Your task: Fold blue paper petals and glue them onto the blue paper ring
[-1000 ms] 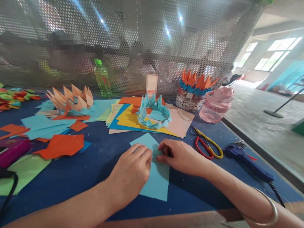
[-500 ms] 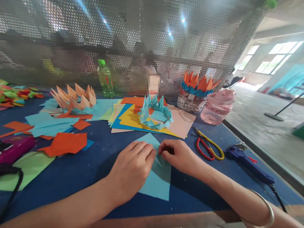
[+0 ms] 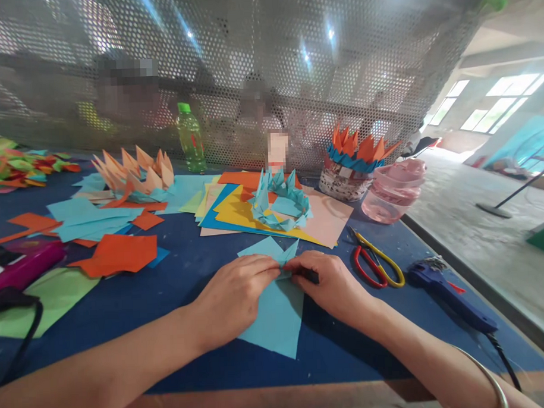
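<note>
A small folded piece of light blue paper [image 3: 291,251], with a pointed tip standing up, is pinched between my two hands. My left hand [image 3: 242,291] is closed, its fingertips pressed together on the left side of the fold. From the right, my right hand [image 3: 321,279] grips the same piece between thumb and curled fingers. Beneath both hands lies a flat light blue paper sheet [image 3: 278,323], partly covered by them. Just beyond, a ring of pointed light blue folded paper [image 3: 281,203] sits on a stack of coloured sheets [image 3: 330,214].
Right of my hands lie scissors [image 3: 376,263] with red and yellow handles and a blue glue gun [image 3: 458,293]. A peach paper ring [image 3: 139,176], orange paper [image 3: 122,254] and a magenta tool [image 3: 37,266] are left. A green bottle [image 3: 190,138] and pink container [image 3: 390,191] stand behind.
The folded piece's tip now points up between my hands, where before it was mostly hidden and pointing down. My fingertips have come closer together. The view has shifted slightly.
</note>
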A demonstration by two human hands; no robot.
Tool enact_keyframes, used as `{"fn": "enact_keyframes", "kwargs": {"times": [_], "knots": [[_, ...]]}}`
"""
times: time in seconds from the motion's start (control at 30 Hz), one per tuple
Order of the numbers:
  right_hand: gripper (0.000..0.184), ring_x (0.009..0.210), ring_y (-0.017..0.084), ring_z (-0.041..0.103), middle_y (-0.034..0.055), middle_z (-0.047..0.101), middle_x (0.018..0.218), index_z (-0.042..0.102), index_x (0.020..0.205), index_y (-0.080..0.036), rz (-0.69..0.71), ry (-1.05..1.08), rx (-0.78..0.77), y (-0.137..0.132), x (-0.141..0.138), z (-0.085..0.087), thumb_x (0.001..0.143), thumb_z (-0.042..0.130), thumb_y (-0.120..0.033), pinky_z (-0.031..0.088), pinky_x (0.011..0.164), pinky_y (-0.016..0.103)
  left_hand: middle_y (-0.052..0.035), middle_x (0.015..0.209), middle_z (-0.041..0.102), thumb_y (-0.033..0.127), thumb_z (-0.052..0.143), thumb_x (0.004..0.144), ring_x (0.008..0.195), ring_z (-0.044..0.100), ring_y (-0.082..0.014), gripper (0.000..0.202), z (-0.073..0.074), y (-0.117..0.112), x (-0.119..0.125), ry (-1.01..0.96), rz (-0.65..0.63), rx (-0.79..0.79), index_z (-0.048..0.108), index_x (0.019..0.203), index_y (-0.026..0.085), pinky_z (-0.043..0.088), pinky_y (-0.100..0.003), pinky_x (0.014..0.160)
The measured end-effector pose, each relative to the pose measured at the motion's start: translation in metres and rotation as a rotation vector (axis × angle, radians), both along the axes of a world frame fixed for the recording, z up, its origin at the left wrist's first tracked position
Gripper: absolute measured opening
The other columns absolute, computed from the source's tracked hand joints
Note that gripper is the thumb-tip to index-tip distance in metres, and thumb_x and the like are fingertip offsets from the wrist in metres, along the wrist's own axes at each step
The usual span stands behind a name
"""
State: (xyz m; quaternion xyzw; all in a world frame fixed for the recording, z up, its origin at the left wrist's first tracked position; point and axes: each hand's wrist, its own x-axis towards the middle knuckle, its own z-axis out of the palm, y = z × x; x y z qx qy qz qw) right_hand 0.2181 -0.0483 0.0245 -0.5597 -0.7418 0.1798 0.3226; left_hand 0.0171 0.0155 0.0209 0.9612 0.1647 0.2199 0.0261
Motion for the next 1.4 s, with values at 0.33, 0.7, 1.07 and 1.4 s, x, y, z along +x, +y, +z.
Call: {"fn": "enact_keyframes", "kwargs": {"times": [0.33,0.7,1.07,1.4], "knots": [[0.020,0.089,0.017,0.057,0.0048,0.062,0.095,0.071,0.095,-0.023,0.046,-0.234,0.140,0.002,0.006,0.002,0.084,0.059,-0.012,0.048,0.078,0.031,-0.0082,0.112,0.069,-0.003,0.039,0.078,0.108,0.059,-0.0211,0.043,0.000,0.012,-0.002,0.008,-0.056,0.038,0.069,0.105,0.013,0.049,-0.039,0.094],[0.017,0.091,0.018,0.058,0.0050,0.068,0.092,0.070,0.094,-0.022,0.170,-0.227,0.140,0.004,0.012,0.002,0.088,0.056,-0.015,0.048,0.082,0.031,-0.0044,0.116,0.067,-0.005,0.039,0.073,0.111,0.056,-0.0193,0.050,0.007,0.021,-0.002,0.138,-0.221,0.050,0.064,0.111,0.014,0.045,-0.035,0.096],[0.008,0.077,0.013,0.058,0.0009,0.064,0.078,0.067,0.080,-0.019,0.076,-0.067,0.026,0.009,0.007,-0.001,0.083,0.061,-0.013,0.044,0.071,0.025,-0.0019,0.111,0.070,0.000,0.039,0.069,0.108,0.057,-0.0213,0.046,0.016,0.025,-0.006,0.133,-0.300,0.073,0.067,0.102,0.018,0.044,-0.035,0.088],[0.008,0.071,0.014,0.054,0.0008,0.061,0.075,0.061,0.075,-0.019,-0.056,-0.118,-0.026,0.009,0.000,-0.003,0.083,0.058,-0.019,0.039,0.064,0.025,0.0012,0.109,0.070,-0.001,0.039,0.067,0.107,0.057,-0.0213,0.050,0.020,0.032,-0.006,0.148,-0.309,0.011,0.068,0.101,0.021,0.043,-0.035,0.090]]}}
